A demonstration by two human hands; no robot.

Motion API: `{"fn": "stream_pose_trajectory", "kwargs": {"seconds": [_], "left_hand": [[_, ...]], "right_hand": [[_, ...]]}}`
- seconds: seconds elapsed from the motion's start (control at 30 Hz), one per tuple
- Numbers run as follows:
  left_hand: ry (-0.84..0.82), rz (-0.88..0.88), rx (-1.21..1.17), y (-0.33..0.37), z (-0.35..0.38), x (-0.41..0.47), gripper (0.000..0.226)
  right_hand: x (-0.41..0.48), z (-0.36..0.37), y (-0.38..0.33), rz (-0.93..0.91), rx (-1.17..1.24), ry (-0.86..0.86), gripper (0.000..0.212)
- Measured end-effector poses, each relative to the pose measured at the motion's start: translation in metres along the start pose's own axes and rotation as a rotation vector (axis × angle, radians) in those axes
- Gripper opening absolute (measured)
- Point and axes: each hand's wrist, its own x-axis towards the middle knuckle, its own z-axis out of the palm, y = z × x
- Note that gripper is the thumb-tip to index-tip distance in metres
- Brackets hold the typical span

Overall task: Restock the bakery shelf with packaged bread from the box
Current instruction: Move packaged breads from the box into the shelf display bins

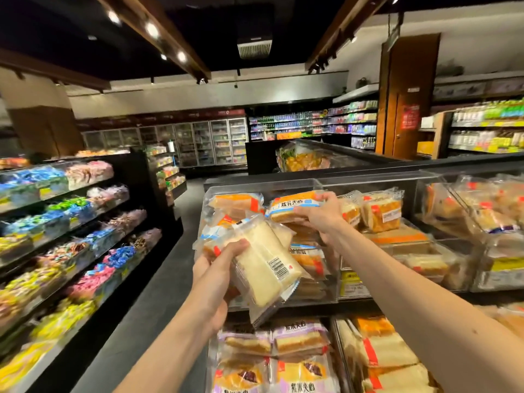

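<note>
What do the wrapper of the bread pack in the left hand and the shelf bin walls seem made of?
The wrapper of the bread pack in the left hand: thin clear plastic film, glossy; the bread shows through, edges crinkle. The bin walls: probably rigid clear acrylic or similar plastic; packs show through, edges catch light.
</note>
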Motion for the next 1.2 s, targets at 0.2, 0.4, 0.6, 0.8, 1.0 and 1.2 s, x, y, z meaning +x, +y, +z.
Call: {"fn": "stream_pose_trajectory", "kwargs": {"seconds": [0.2,0.4,0.6,0.8,1.0,1.2], "left_hand": [[0.003,0.007,-0.005,0.004,0.008,0.017,0.043],[0.000,0.014,-0.009,0.004,0.007,0.027,0.048],[-0.003,0.001,0.004,0.006,0.007,0.034,0.051],[-0.014,-0.023,-0.007,0.008,-0.002,0.036,0.052],[-0.042,-0.046,-0.063,0.002,-0.008,0.035,0.055],[0.005,-0.085,-0.121,-0.007,0.003,0.029,0.057]], "right_hand": [[0.012,0.017,0.001,-0.155,-0.361,0.005,0.068],[0.011,0.011,0.007,-0.467,-1.236,0.006,0.044],[0.013,0.017,0.008,-0.631,-1.532,0.115,0.039],[0.015,0.016,0.002,-0.627,-1.420,0.101,0.039],[-0.047,0.008,-0.017,-0.405,-0.601,-0.190,0.053],[-0.099,-0.003,-0.018,-0.142,-0.547,-0.519,0.088]]}}
